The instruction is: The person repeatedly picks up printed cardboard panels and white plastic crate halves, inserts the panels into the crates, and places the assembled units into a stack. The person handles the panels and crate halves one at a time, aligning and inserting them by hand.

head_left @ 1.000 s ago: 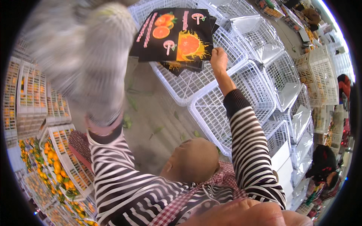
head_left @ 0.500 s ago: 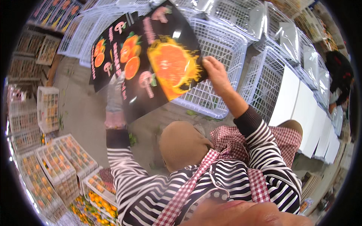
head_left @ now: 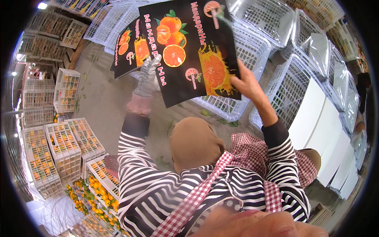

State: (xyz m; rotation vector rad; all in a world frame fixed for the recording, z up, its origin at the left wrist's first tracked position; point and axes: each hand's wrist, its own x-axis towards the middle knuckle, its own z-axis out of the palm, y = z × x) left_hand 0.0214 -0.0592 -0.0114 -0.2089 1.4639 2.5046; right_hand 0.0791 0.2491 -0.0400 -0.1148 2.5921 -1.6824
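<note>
Head view: the right hand (head_left: 250,83) is bare and pinches the right edge of the large black citrus-printed sheet (head_left: 185,45) near its lower corner, thumb on the printed face; the fingers behind are hidden. The left hand (head_left: 147,79), in a thin pale glove, is closed at the sheet's left edge with fingertips lapping its face. Whether it also grips the smaller-looking black sheets (head_left: 128,49) just left of the large one, I cannot tell.

The large sheet is raised between both hands, tilted, its picture side showing. It looks like glossy card or thin board: probably light, stiff enough to stay nearly flat, somewhat slippery, easily creased at the corners. Opposite edges, held by thumb and fingers a little in from the corners, seem the best hold; the glove may slide on the gloss.

Behind the sheet and below its right part is a pale lattice basket (head_left: 230,114); right of it, another basket (head_left: 283,90) with white panels (head_left: 316,124) alongside. Below the sheet come fallen leaves (head_left: 206,113) and a checked apron (head_left: 246,148). Well to its lower left stand crates of citrus (head_left: 65,146) and loose oranges-coloured fruit (head_left: 102,193).
</note>
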